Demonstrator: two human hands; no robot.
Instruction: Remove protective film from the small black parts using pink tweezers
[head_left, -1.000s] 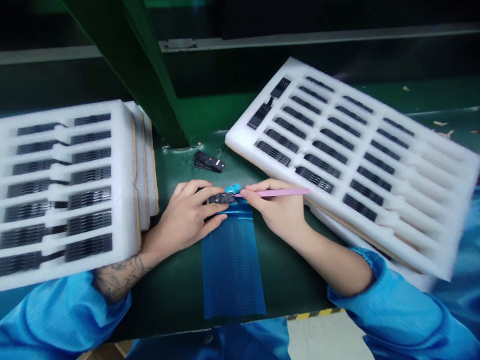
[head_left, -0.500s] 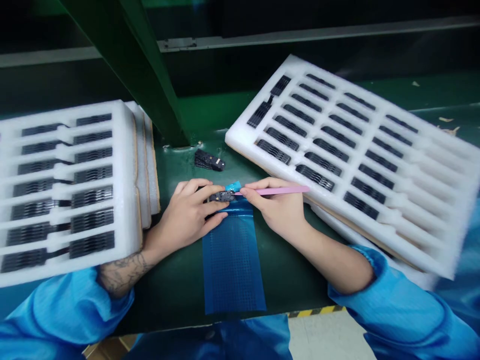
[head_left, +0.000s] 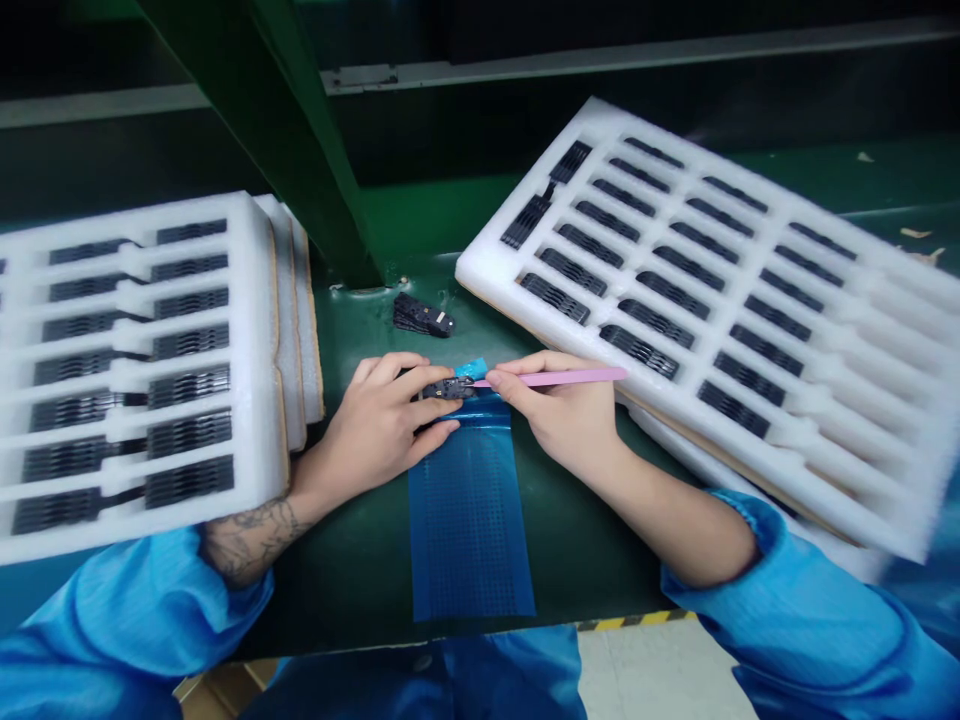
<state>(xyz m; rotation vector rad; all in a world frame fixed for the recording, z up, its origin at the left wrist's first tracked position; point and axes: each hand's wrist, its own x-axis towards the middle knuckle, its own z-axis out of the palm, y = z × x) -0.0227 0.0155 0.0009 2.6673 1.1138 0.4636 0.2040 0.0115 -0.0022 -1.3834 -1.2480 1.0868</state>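
Holding a small black component [head_left: 448, 388] in curled fingers, left hand [head_left: 375, 425] poised over a blue perforated sheet [head_left: 469, 525] on a green workbench [head_left: 352, 590]; right hand [head_left: 559, 415] pinching slim pink tweezers [head_left: 559, 377], tip at the component, just beside a blue tab [head_left: 472, 369]. Stacked black parts [head_left: 420, 316] lying nearby, white foam trays [head_left: 259, 350] loaded with black strips flanking both hands.

The green worktop [head_left: 352, 590] carries a perforated blue sheet [head_left: 469, 530], a small pile of black components [head_left: 418, 316] beyond it, a stack of white foam trays [head_left: 259, 400] at left, and another tilted white foam tray [head_left: 480, 265] at right.
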